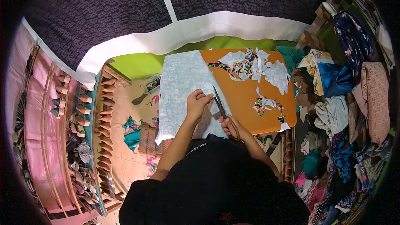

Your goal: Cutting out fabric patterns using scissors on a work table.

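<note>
One orange table (241,110) by racks (92,118), fabric (177,83) in left fingers (202,98), scissors (219,103) in right fingers (226,126).

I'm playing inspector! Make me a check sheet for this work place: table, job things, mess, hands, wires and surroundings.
Surface: orange tabletop, left part covered by pale patterned fabric.
Job's things: scissors, held over the fabric.
Clutter: cut scraps on the tabletop's right; teal scraps on the floor, left.
Hands: right hand holds the scissors; left hand near their tip, grip unclear.
Cables: nothing seen.
Surroundings: dark patterned cloth ahead, shoe-shaped pieces in rows at left, fabric pile at right.
</note>
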Motion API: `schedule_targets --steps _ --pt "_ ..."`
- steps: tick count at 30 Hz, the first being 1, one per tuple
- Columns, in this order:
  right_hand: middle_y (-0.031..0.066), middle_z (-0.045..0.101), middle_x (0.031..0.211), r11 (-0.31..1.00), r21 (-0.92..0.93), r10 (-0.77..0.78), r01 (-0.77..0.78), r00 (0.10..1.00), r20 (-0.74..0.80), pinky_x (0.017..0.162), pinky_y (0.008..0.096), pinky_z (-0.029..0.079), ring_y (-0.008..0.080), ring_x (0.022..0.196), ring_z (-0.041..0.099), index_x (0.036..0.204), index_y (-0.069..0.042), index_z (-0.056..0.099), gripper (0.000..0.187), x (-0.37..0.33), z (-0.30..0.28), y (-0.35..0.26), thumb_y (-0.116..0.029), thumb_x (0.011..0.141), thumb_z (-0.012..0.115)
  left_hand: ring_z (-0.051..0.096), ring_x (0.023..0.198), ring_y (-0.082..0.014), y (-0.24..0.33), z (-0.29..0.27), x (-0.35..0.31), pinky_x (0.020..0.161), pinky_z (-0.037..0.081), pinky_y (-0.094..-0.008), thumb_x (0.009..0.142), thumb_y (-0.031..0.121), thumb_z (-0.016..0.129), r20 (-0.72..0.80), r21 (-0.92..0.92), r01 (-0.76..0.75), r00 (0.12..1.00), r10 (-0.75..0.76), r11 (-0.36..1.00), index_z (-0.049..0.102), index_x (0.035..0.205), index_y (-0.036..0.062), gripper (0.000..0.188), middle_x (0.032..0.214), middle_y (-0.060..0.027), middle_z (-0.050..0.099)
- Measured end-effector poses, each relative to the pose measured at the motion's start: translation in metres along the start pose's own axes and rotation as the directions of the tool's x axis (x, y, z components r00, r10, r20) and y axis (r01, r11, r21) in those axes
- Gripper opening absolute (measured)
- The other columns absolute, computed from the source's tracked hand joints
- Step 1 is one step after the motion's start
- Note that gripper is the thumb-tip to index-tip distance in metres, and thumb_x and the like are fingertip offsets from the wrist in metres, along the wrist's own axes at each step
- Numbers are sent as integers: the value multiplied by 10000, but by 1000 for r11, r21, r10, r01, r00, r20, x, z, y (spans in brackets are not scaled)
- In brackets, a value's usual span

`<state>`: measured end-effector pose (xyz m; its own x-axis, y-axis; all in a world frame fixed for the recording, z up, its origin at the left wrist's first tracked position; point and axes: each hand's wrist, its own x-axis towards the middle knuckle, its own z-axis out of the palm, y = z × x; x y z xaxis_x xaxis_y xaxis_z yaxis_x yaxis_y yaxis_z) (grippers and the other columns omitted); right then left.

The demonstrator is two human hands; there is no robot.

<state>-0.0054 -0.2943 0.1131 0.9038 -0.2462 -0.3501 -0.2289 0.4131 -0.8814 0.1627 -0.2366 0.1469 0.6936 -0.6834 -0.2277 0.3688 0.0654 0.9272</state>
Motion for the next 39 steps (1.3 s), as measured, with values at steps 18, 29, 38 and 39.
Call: schedule_targets --steps 18,29,38,39 --pt "-61 287 593 956 235 173 -174 985 23 395 158 189 24 462 226 852 -85 378 516 7 -1 -11 -540 667 539 519 581 -90 9 4 -3 514 413 -199 668 -11 614 13 23 0 1000 0 1000 474 742 16 160 635 -24 517" --pt "-75 285 583 976 200 79 -86 996 45 389 157 180 20 454 221 855 -92 374 700 1 2 -12 -699 543 533 515 566 -93 15 9 -9 502 416 -204 665 -21 609 40 -20 6 999 -5 1000 469 722 18 156 621 -20 496" --pt "-61 302 557 998 54 -15 14 1000 18 365 161 193 33 431 254 811 -96 363 674 0 4 -10 -717 579 485 511 564 -93 11 5 -6 506 416 -198 652 -16 625 -2 -14 22 1000 -22 1000 465 725 15 178 625 -20 492" --pt "-61 304 558 999 23 -36 36 999 19 364 161 198 32 431 263 811 -95 361 678 0 4 -10 -720 578 482 513 565 -94 11 4 -6 502 415 -195 649 -16 627 11 -11 17 1000 -17 1000 464 725 15 182 626 -21 492"
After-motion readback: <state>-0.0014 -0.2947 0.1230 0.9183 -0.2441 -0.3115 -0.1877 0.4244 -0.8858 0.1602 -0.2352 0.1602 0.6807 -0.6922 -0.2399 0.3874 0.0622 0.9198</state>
